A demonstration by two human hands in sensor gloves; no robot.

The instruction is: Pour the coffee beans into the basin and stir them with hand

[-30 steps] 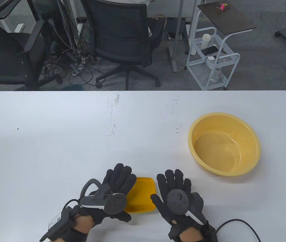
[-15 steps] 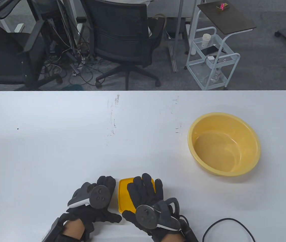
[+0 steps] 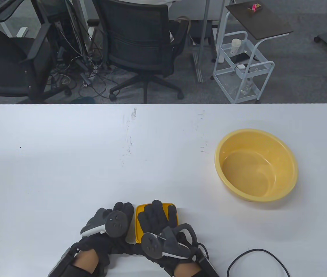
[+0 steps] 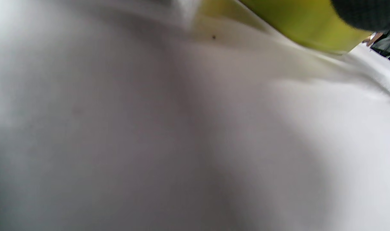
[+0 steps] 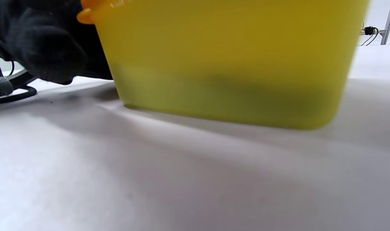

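Note:
A yellow lidded box [image 3: 138,222] stands near the table's front edge. My right hand [image 3: 156,216] lies over its lid, fingers bent across it to the far edge. My left hand [image 3: 121,215] grips the box's left side, and its gloved fingers [image 5: 44,51] show beside the orange lid rim in the right wrist view. There the box [image 5: 227,64] fills the frame, with a darker band low behind its translucent wall. The left wrist view is blurred, with only a corner of the box [image 4: 294,25] at the top. The yellow basin [image 3: 281,150] stands empty at the right.
A black cable [image 3: 255,254] loops on the white table [image 3: 65,173] right of my right wrist. Office chairs and a white cart stand on the floor beyond the table's far edge.
My right hand swung from the box's right side onto its lid, then pulled back slightly with its fingers more bent. My left hand came off the lid and settled against the box's left side.

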